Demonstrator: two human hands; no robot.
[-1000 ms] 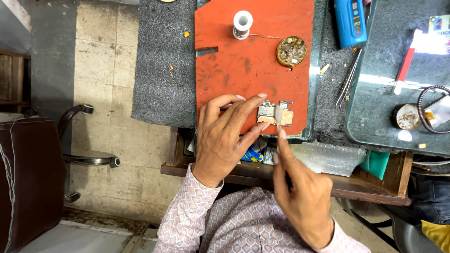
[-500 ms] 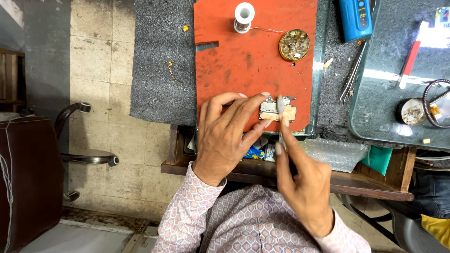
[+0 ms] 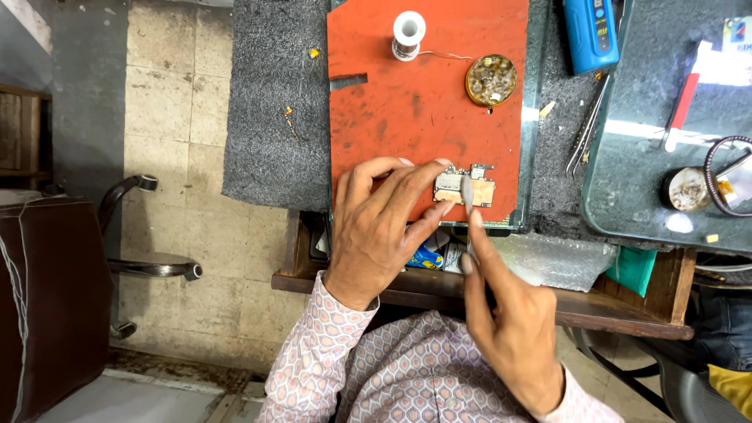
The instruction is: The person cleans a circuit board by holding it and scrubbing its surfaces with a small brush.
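Tiled floor (image 3: 164,117) below, and a workbench surface (image 3: 270,117) covered in grey felt — on it a big orange mat (image 3: 423,102). A glass sheet (image 3: 650,180) sits off to the right with tweezers (image 3: 583,129) beside it. Left hand (image 3: 376,227) lies on the mat's near edge, fingers (image 3: 435,168) spread and pressing down a small circuit board (image 3: 466,186). Right hand (image 3: 509,329) pinches a thin tool (image 3: 468,196) — its tip touches the board. At the mat's far end stand a solder spool (image 3: 407,35) and a round brass tin (image 3: 491,79).
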